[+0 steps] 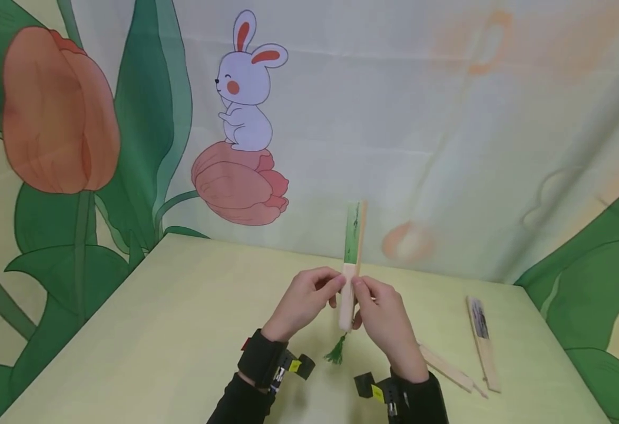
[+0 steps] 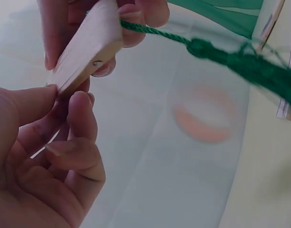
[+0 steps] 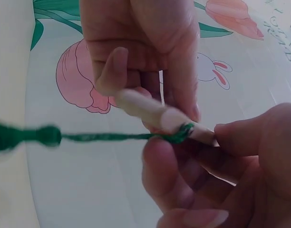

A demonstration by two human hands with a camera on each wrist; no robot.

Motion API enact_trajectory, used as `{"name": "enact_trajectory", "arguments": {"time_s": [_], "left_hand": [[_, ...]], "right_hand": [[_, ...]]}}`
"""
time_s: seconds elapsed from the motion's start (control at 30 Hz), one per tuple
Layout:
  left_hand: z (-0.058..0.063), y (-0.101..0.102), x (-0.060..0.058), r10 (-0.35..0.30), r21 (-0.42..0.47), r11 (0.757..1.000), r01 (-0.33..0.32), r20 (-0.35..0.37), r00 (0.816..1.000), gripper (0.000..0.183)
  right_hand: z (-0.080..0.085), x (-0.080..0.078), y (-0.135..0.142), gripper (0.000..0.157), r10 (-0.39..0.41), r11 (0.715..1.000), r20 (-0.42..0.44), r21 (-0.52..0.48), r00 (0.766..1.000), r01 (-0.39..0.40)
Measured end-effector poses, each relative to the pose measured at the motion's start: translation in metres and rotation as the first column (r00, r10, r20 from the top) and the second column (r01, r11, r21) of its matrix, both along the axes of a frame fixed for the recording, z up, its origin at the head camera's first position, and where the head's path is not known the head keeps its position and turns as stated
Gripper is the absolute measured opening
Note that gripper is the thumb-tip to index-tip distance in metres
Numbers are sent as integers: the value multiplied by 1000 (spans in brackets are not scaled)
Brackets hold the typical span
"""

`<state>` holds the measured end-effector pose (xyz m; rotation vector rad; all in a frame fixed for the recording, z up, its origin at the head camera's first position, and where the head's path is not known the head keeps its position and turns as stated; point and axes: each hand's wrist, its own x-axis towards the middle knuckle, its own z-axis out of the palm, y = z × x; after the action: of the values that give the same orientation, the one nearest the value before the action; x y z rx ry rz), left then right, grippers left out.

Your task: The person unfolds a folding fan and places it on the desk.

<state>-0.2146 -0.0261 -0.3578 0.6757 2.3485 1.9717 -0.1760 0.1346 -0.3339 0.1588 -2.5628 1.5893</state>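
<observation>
A closed folding fan (image 1: 348,282) with pale wooden sticks and a green printed leaf stands upright between both hands above the table. My left hand (image 1: 311,294) pinches its wooden part from the left, thumb on the front face. From the right, my right hand (image 1: 385,312) pinches the same part with thumb and fingers. A green tassel (image 1: 336,351) hangs from the fan's lower end. In the left wrist view the fan's rounded wooden end (image 2: 88,52) shows a small metal rivet, and the cord is stretched toward the right.
On the table (image 1: 208,330) at the right lies a closed fan (image 1: 483,341) with a dark printed leaf. Another pale wooden fan (image 1: 449,368) lies nearer, partly hidden by my right forearm. Behind the table hangs a cloth backdrop (image 1: 341,118) with tulips and a rabbit.
</observation>
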Motion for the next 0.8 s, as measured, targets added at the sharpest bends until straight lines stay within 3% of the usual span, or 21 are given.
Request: {"name": "enact_trajectory", "arguments": {"time_s": [0.23, 0.43, 0.67, 0.8], "left_hand": [[-8, 11, -1, -10, 6, 1000, 10, -25, 1000, 20], [-11, 8, 2, 34, 1, 999, -34, -38, 999, 20], [-7, 6, 3, 56, 3, 998, -56, -55, 997, 19], [3, 6, 8, 64, 18, 998, -63, -47, 997, 18]], "right_hand": [[0, 5, 4, 26, -86, 996, -27, 36, 996, 87], [-4, 4, -1, 26, -85, 996, -62, 31, 994, 87], [-3, 2, -6, 26, -102, 994, -117, 32, 988, 106], [-1, 1, -8, 27, -111, 993, -136, 31, 984, 116]]}}
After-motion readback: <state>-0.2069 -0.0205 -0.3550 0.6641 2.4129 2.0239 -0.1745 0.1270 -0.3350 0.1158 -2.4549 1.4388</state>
